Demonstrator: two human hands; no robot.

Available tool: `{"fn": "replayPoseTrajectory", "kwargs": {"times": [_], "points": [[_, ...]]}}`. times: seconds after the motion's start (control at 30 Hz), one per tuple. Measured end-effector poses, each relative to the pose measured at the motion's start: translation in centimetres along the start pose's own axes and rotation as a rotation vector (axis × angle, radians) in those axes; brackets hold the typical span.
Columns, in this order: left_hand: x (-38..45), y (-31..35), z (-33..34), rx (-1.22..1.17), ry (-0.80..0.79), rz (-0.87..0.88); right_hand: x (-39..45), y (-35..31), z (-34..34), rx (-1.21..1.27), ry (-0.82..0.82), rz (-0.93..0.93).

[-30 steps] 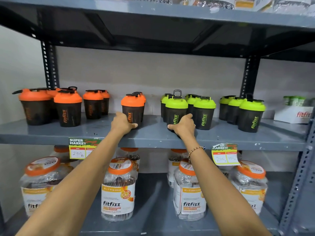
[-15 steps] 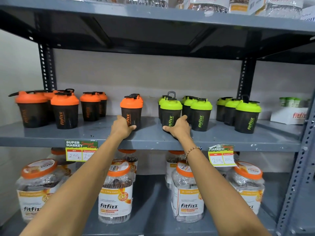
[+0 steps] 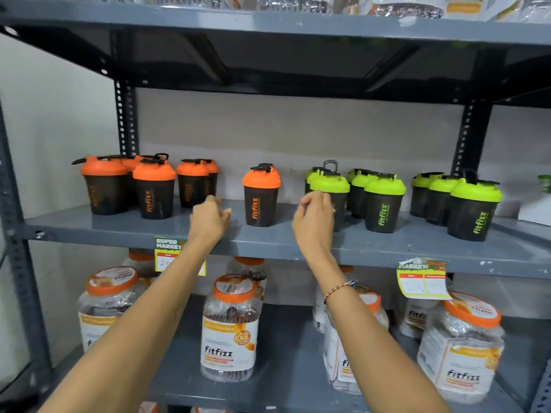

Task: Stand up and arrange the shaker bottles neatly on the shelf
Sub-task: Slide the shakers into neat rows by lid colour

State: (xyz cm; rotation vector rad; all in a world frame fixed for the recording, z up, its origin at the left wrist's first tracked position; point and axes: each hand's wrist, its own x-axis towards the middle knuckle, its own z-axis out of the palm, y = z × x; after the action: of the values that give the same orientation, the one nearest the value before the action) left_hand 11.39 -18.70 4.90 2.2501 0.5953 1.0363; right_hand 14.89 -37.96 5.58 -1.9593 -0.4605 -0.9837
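Observation:
Black shaker bottles stand upright on the grey middle shelf [image 3: 119, 231]. A cluster with orange lids [image 3: 153, 192] fills the left end, and a single orange-lid shaker [image 3: 261, 201] stands near the middle. Green-lid shakers stand to the right in two groups [image 3: 384, 204] [image 3: 474, 210]. My left hand [image 3: 210, 220] hovers open just left of the single orange shaker, not touching it. In front of the leftmost green-lid shaker [image 3: 340, 189], my right hand [image 3: 314, 222] has loosely curled fingers and no grip on it.
Large clear fitfizz jars [image 3: 229, 329] with orange lids fill the shelf below. Price tags [image 3: 423, 281] hang from the middle shelf's front edge. A white box [image 3: 536, 210] sits at the far right. The upper shelf [image 3: 268, 22] hangs low overhead.
Both hands have let go of the orange-lid and green-lid shakers they were gripping and pulled back slightly. The view has shifted so the shelf sits further right.

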Motion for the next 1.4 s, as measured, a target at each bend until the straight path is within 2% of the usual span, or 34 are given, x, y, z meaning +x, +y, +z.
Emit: {"fn": "replayPoseTrajectory", "kwargs": {"times": [0.13, 0.2, 0.27, 0.4, 0.5, 0.57, 0.63, 0.7, 0.87, 1.27, 1.4], "points": [[1.5, -4.5, -4.6, -0.1, 0.216, 0.133, -1.6, -5.9, 4.4, 0.048, -0.276, -0.063], [2.5, -7.2, -6.9, 0.007, 0.344, 0.176, -2.4, -8.7, 7.3, 0.058, -0.402, -0.074], [4.1, -10.1, -9.3, 0.179, 0.45, 0.143, -3.1, -11.6, 10.4, 0.101, -0.46, -0.056], [7.8, -15.2, -13.3, 0.132, 0.326, -0.022, -4.0, -16.1, 15.6, 0.095, -0.507, 0.03], [11.0, -17.9, -14.7, 0.135, 0.125, 0.0, -3.9, -18.6, 18.4, 0.082, -0.534, 0.132], [12.3, -19.0, -14.9, 0.019, 0.016, 0.029, -3.7, -19.4, 19.8, 0.091, -0.554, 0.217], [13.0, -19.8, -14.7, -0.082, -0.018, -0.005, -3.7, -20.0, 20.9, 0.109, -0.571, 0.273], [13.1, -20.4, -14.2, -0.087, -0.058, -0.066, -3.9, -20.4, 21.8, 0.082, -0.583, 0.291], [13.9, -21.5, -13.8, -0.089, -0.104, -0.127, -4.3, -21.0, 23.1, 0.017, -0.562, 0.323], [13.5, -21.5, -14.0, 0.018, -0.121, -0.082, -4.0, -20.0, 22.8, -0.038, -0.357, 0.429], [13.4, -21.5, -13.9, 0.05, -0.134, -0.089, -4.0, -19.5, 22.4, -0.055, -0.342, 0.436]]}}
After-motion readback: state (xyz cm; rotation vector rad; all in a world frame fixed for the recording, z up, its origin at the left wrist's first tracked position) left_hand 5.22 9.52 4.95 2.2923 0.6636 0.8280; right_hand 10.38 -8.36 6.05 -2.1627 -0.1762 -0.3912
